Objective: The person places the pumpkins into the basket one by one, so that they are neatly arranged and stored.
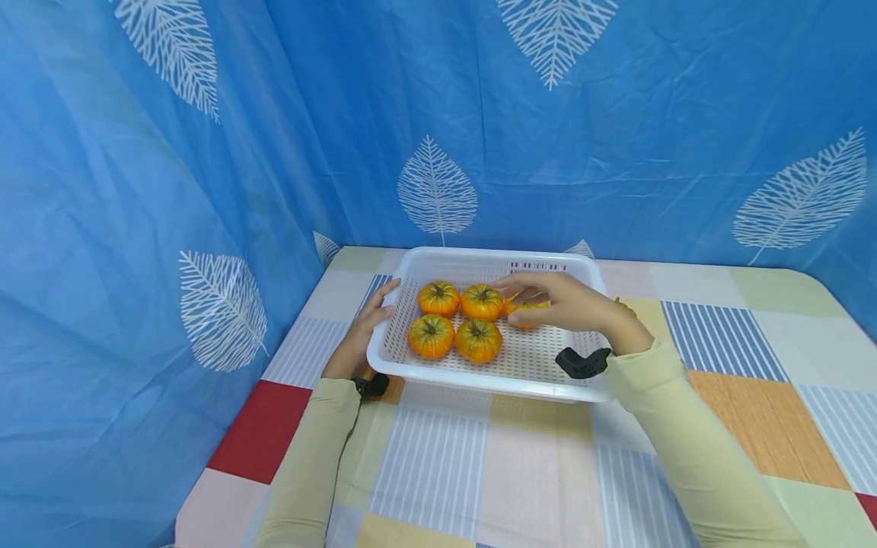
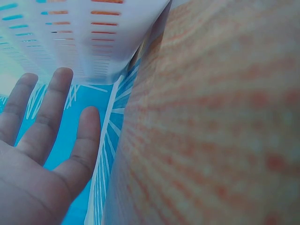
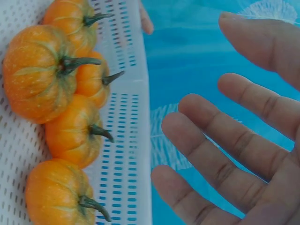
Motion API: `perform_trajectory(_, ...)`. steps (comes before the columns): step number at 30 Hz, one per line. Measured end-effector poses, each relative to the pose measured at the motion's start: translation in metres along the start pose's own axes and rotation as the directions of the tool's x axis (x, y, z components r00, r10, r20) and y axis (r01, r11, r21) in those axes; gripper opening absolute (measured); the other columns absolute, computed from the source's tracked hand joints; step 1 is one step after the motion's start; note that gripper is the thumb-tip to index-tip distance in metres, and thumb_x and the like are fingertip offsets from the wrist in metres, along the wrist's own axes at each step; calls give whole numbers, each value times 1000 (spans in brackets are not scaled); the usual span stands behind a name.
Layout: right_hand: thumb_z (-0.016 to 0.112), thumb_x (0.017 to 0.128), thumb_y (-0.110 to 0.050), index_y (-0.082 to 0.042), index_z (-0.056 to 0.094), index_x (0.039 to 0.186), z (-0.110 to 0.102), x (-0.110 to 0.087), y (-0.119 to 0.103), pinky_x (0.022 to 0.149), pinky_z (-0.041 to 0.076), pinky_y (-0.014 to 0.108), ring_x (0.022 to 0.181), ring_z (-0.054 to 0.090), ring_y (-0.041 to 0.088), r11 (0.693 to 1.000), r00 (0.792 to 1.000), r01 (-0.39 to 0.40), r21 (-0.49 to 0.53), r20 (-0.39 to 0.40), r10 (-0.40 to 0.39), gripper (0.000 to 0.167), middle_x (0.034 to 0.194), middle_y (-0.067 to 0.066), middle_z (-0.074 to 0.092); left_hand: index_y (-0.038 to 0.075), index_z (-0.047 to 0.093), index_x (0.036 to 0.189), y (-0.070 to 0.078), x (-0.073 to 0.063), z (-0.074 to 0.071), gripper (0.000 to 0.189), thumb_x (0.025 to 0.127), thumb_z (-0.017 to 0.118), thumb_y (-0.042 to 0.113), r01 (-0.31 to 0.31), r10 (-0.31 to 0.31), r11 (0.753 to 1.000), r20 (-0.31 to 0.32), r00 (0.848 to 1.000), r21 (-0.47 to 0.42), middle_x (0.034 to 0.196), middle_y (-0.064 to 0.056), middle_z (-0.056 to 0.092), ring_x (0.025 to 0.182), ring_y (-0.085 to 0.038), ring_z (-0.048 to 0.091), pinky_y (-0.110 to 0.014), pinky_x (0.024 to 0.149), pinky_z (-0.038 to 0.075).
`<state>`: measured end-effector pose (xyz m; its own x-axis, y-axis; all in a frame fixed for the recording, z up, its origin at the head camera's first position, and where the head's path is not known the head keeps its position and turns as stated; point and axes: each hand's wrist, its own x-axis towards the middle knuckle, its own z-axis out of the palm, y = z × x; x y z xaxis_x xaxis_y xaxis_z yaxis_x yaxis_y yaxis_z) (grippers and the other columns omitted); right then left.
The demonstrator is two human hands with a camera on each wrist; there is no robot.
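A white slotted plastic basket (image 1: 473, 378) holds several small orange pumpkins with green stems, among them a front-left pumpkin (image 1: 431, 336) and a front-right pumpkin (image 1: 479, 341). Over the rightmost pumpkin (image 1: 526, 312) in the basket hovers my right hand (image 1: 569, 303), partly hiding it. In the right wrist view, the fingers (image 3: 220, 173) are spread and relaxed, with nothing between them. My left hand (image 1: 358, 336) is at the basket's left end, fingers extended beside its outer wall (image 2: 75, 47); whether they touch it I cannot tell.
Another pumpkin (image 1: 622, 306) lies outside the basket to the right, mostly hidden behind my right wrist. A patchwork-patterned cloth (image 1: 438, 464) covers the table. Blue leaf-print curtains (image 1: 329, 152) hang behind and to the left.
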<state>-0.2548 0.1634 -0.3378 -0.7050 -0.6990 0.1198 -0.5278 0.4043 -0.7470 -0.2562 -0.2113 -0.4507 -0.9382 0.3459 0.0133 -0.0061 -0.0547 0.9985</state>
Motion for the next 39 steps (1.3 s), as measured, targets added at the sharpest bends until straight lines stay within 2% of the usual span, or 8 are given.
perform_trajectory(4, 78, 98, -5, 3, 63, 145, -4, -9, -5, 107, 52, 58, 118, 70, 34, 1000, 999, 21, -24, -36, -22, 50, 139, 18, 70, 18, 12, 174, 0, 1, -1, 71, 109, 39, 23, -7, 7, 1000, 13, 1000, -4, 180, -16, 11, 153, -50, 30, -70, 113, 39)
perform_trajectory(8, 77, 98, -4, 3, 62, 147, -8, -18, -9, 107, 52, 58, 118, 69, 35, 999, 997, 29, -31, -66, -31, 51, 138, 18, 71, 14, 9, 173, 0, 2, -2, 72, 107, 38, 21, -25, 25, 1000, 32, 999, -5, 179, -19, 9, 151, -53, 29, -73, 112, 36)
perform_trajectory(13, 77, 97, -1, 1, 64, 146, -13, -31, -9, 105, 56, 47, 116, 71, 31, 998, 992, 48, -38, -116, -52, 51, 140, 17, 70, 16, 11, 174, 0, 1, -1, 72, 108, 39, 23, -12, 13, 1000, 21, 1000, -12, 180, -17, 9, 152, -51, 29, -73, 114, 36)
perform_trajectory(21, 77, 97, -1, -2, 66, 145, -20, -52, -6, 100, 51, 18, 112, 68, 8, 996, 977, 53, -78, -202, -67, 49, 135, 16, 72, 21, 15, 174, -2, -1, -1, 71, 108, 41, 27, 5, -5, 1000, -4, 1000, -6, 179, -12, 13, 152, -46, 30, -70, 118, 35)
perform_trajectory(31, 74, 99, 1, 2, 68, 139, -29, -70, 2, 95, 49, 11, 109, 67, 5, 1000, 949, 6, -11, -314, -9, 41, 131, 19, 72, 17, 12, 174, -1, 0, -1, 73, 107, 39, 24, -15, 15, 1000, 15, 1000, 10, 179, -16, 12, 151, -49, 30, -73, 115, 36)
perform_trajectory(33, 73, 99, 1, 4, 68, 139, -30, -74, 5, 94, 50, 10, 109, 67, 4, 1000, 940, -8, 10, -342, 11, 40, 129, 14, 72, 17, 12, 174, -1, 1, -2, 72, 108, 39, 24, -19, 19, 1000, 13, 1000, 17, 179, -16, 12, 150, -48, 31, -72, 114, 37)
perform_trajectory(37, 70, 100, 3, 8, 67, 137, -32, -82, 14, 91, 52, 11, 107, 67, 1, 999, 914, -15, 51, -404, 35, 38, 124, -10, 72, 15, 11, 174, -2, 2, -3, 71, 108, 37, 23, -24, 23, 1000, 16, 1000, 16, 179, -18, 12, 149, -48, 32, -70, 114, 39)
perform_trajectory(39, 70, 100, 4, 6, 68, 136, -33, -85, 19, 91, 53, 11, 107, 67, 0, 997, 902, -13, 72, -430, 43, 36, 123, -19, 70, 15, 11, 174, -3, 2, -4, 71, 108, 37, 23, -27, 27, 1000, 19, 999, 15, 179, -18, 12, 149, -48, 32, -69, 114, 40)
